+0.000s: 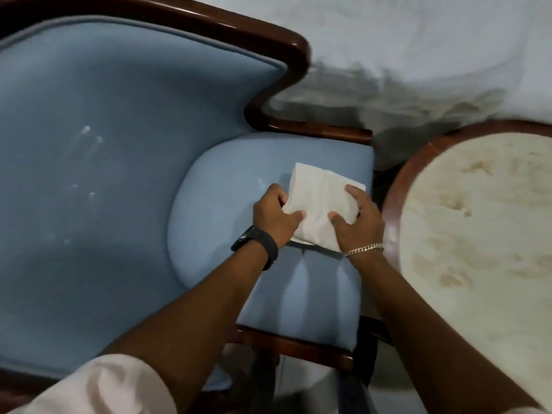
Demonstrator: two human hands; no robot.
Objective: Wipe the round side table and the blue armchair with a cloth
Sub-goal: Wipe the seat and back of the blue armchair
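Observation:
The blue armchair (pixel 113 162) fills the left and middle of the head view, with a dark wood frame and pale marks on its backrest. A folded white cloth (pixel 319 201) lies over the seat cushion. My left hand (pixel 274 215) grips the cloth's left edge, a dark watch on that wrist. My right hand (pixel 357 222) holds its right edge, a chain bracelet at the wrist. The round side table (pixel 478 228) stands right of the chair, its pale top stained brown, with a dark wooden rim.
White rumpled bedding (pixel 418 49) spreads across the top right behind the chair and table. A narrow dark gap separates the chair's arm from the table's rim. Pale floor shows below the seat's front edge.

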